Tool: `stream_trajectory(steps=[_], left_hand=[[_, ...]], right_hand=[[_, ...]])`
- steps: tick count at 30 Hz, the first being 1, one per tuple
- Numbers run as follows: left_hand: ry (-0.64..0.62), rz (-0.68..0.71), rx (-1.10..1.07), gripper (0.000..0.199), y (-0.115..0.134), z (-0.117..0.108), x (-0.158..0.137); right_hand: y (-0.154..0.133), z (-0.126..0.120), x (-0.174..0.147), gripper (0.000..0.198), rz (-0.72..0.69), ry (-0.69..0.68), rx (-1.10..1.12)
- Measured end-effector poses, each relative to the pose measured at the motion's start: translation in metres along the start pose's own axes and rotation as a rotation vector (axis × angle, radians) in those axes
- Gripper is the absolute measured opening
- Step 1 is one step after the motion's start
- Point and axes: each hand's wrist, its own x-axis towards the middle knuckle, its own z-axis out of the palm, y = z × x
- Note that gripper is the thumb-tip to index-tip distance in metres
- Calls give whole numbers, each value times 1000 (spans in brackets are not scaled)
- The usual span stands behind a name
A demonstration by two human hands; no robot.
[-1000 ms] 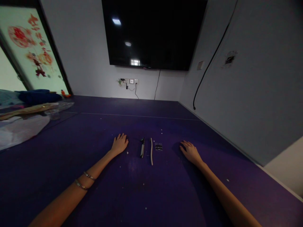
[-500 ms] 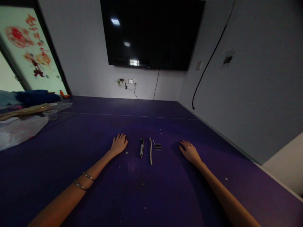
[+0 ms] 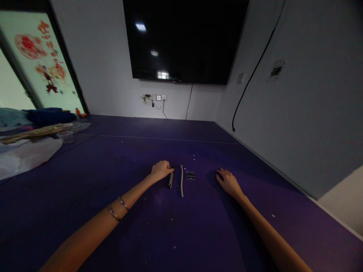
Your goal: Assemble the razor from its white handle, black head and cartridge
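Observation:
My left hand (image 3: 161, 170) has its fingers closed at the top end of a razor (image 3: 171, 180) with a black and silver handle. The razor's head is mostly covered by the fingers, and its handle points towards me on the purple surface. Just right of it lies a slim off-white stick (image 3: 182, 183), slightly curved, its exact kind unclear. Beside the stick is a small clear case (image 3: 190, 175) with dark pieces in it. My right hand (image 3: 228, 182) rests palm down further right, fingers loosely stretched out, holding nothing.
The purple surface (image 3: 127, 162) carries scattered white specks. Plastic bags (image 3: 31, 155), cardboard (image 3: 39, 132) and blue cloth (image 3: 49, 116) lie at the far left. A television (image 3: 187, 41) hangs on the back wall; a black cable (image 3: 252, 79) hangs down the right wall.
My left hand has moved right from its flat resting place and closed on the razor's top end. My right hand has stayed where it was. The view has shifted slightly.

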Motion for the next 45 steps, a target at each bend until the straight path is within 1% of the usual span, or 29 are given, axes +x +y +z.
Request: stream_trajectory(steps=[4, 8, 10, 12, 16, 20, 25, 29, 34, 39, 45], left_hand=[[-61, -28, -12, 36, 12, 10, 1], [-99, -60, -73, 28, 15, 17, 3], [-112, -73, -128, 23, 14, 18, 4], [-134, -86, -201, 22, 13, 17, 6], [-234, -131, -415, 33, 6, 9, 14], [-320, -188, -713, 32, -7, -6, 22], [-365, -273, -1023, 29, -30, -19, 28], [-373, -347, -1179, 25, -44, -17, 30], [-358, -439, -1247, 23, -53, -12, 29], [-378, -520, -1225, 24, -56, -16, 30], [-406, -559, -1142, 35, -53, -17, 24]], right_hand=[[2, 2, 1, 46, -1, 5, -2], [1, 1, 0, 46, -6, 5, -1], [1, 0, 0, 47, -4, 5, -4], [0, 0, 0, 47, -4, 6, -5], [2, 2, 1, 47, -11, 6, -7], [4, 3, 1, 46, -15, 9, -12], [3, 0, 0, 47, -19, 2, -14], [2, 0, 0, 47, -6, 0, -22], [4, 2, 1, 48, -11, -2, -27], [8, 5, 2, 46, -23, 14, -15], [10, 8, 3, 46, -31, 18, -11]])
